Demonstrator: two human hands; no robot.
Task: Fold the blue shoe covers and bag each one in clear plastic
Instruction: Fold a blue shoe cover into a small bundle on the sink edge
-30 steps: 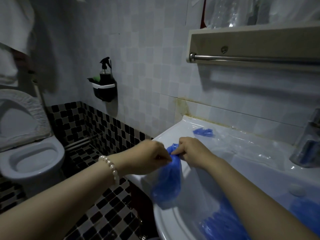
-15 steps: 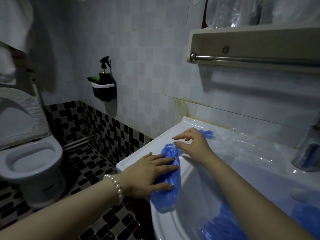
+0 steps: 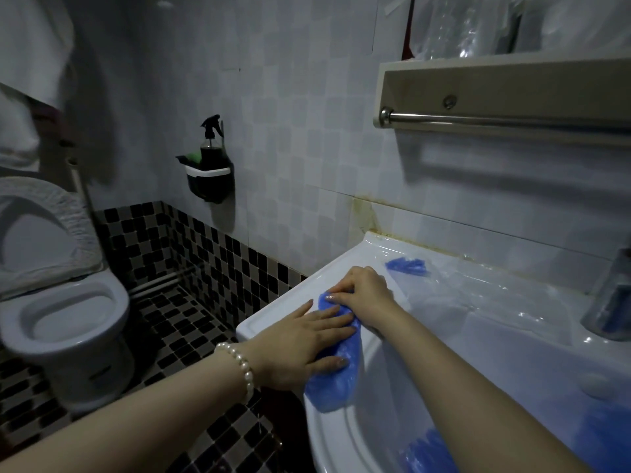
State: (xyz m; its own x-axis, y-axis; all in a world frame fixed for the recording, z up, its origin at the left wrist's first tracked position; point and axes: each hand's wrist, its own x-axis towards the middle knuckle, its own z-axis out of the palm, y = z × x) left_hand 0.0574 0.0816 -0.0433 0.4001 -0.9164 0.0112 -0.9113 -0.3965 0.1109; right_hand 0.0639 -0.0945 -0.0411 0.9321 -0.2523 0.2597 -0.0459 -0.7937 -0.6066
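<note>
Toilet [image 3: 65, 319]: is standing at far left on the black-and-white checkered floor, lid raised.
Wall caddy [image 3: 209, 180]: is hanging on the tiled wall, a dark spray bottle [image 3: 211, 141] standing in it.
Left hand [image 3: 300, 339]: is lying flat, fingers straight and spread, pressing down on the shoe cover; grip released, nothing clasped. A pearl bracelet [image 3: 240, 367] is circling the wrist.
Blue shoe cover [image 3: 336, 373]: is lying flattened along the left rim of the sink [image 3: 273, 317], its near end drooping over the rim toward the basin; the far end is disappearing under both hands.
Right hand [image 3: 363, 291]: is sitting just beyond the left hand, fingers curled over the cover's far end; grip grasping the blue shoe cover.
Second blue piece [image 3: 408, 266]: is lying on the back ledge of the sink, just beyond the right hand, at the edge of clear plastic [image 3: 485, 295] spreading across the ledge.
More blue covers [image 3: 426, 452]: are showing low in the basin, partly hidden by the right forearm.
Shelf with towel rail [image 3: 505, 97]: is hanging on the wall above the sink.
Tap [image 3: 611, 302]: is standing at far right, blurred.
</note>
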